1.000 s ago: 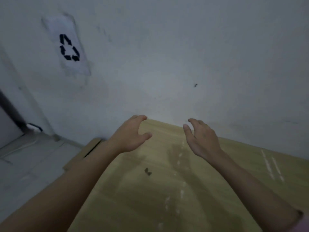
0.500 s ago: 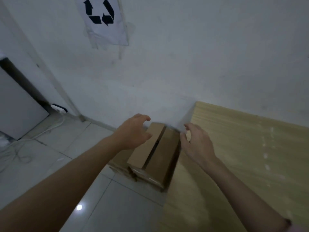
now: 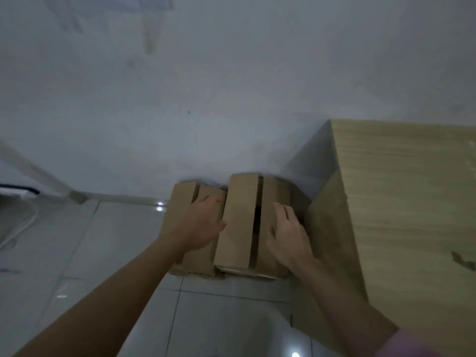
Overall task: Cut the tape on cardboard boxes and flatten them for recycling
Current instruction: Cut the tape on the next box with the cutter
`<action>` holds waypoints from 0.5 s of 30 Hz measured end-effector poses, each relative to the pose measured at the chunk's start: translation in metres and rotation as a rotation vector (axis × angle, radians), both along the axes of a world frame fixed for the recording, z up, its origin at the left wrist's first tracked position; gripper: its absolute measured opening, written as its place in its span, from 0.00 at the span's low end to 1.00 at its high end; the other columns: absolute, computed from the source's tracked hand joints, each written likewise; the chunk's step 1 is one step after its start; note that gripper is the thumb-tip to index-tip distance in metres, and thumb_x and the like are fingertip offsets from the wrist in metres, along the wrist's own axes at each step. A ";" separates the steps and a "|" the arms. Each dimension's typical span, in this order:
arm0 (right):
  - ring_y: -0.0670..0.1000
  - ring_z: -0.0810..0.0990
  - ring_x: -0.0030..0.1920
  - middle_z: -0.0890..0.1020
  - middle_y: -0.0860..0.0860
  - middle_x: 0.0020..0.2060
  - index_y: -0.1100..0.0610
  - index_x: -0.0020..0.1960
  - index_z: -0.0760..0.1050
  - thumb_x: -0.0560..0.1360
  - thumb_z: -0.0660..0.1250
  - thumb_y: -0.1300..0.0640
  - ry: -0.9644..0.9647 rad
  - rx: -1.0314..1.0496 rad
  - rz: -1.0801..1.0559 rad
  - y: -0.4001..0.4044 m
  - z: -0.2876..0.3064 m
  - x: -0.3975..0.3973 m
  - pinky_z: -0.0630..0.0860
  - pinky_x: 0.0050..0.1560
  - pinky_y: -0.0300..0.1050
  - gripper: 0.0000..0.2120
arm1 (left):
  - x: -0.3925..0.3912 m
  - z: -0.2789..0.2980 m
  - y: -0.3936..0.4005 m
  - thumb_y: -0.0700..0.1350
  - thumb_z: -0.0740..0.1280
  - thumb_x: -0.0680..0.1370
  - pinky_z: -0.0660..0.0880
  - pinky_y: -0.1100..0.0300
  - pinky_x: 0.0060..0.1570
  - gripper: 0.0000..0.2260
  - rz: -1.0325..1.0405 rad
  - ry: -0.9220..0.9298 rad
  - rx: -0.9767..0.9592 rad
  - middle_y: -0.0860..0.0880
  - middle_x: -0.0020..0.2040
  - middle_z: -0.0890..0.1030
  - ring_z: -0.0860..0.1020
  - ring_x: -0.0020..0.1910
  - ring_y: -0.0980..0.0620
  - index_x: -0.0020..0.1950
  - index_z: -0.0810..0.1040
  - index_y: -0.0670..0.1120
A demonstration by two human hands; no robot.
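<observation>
Cardboard, plain brown, makes up two boxes on the pale tiled floor [image 3: 77, 253] at centre frame, against the white wall [image 3: 231, 86]. The taller box [image 3: 239, 222] has its top flaps parted by a dark slot; whatever is inside is hidden. The lower box [image 3: 185, 199] touches it on the left. The left hand [image 3: 198, 225] lies over the lower box, fingers extended flat, thumb against the taller box's side. The right hand [image 3: 288, 233] rests on the taller box's right flap, fingers straight and slightly spread. A light wood-grain cabinet [image 3: 399, 215] fills the right of the frame, just beside the boxes. A blurred paper sign [image 3: 154, 1] is cut off at the top edge.
</observation>
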State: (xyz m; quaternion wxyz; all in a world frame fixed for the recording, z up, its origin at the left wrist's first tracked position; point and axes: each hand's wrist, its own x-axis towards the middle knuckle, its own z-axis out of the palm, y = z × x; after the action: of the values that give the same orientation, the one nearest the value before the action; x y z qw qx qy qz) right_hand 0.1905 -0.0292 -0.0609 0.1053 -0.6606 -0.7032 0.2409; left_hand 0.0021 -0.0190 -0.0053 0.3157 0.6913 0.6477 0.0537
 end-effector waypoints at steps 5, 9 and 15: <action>0.53 0.68 0.67 0.56 0.53 0.73 0.56 0.75 0.56 0.79 0.60 0.53 0.100 -0.106 -0.242 0.012 -0.073 -0.012 0.66 0.62 0.41 0.26 | -0.024 -0.087 0.029 0.45 0.65 0.78 0.62 0.67 0.51 0.22 -0.032 -0.030 -0.007 0.49 0.68 0.68 0.68 0.65 0.51 0.71 0.64 0.46; 0.54 0.65 0.68 0.55 0.52 0.74 0.55 0.75 0.54 0.78 0.62 0.50 0.145 -0.191 -0.441 0.023 -0.150 0.000 0.67 0.63 0.46 0.30 | -0.031 -0.176 0.047 0.45 0.65 0.78 0.61 0.64 0.58 0.25 0.000 -0.088 0.003 0.46 0.70 0.66 0.65 0.68 0.50 0.73 0.61 0.44; 0.57 0.59 0.73 0.54 0.53 0.76 0.52 0.78 0.43 0.72 0.67 0.39 0.331 -0.354 -0.706 0.043 -0.242 0.021 0.62 0.69 0.53 0.46 | -0.021 -0.288 0.058 0.56 0.76 0.66 0.72 0.55 0.58 0.36 0.318 -0.397 -0.190 0.45 0.65 0.71 0.72 0.64 0.46 0.66 0.65 0.42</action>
State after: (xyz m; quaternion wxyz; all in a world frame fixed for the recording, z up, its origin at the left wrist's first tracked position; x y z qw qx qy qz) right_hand 0.2111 0.0133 -0.3029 0.1777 -0.8211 -0.3556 0.4096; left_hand -0.0185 0.0389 -0.2935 0.4876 0.5241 0.6757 0.1761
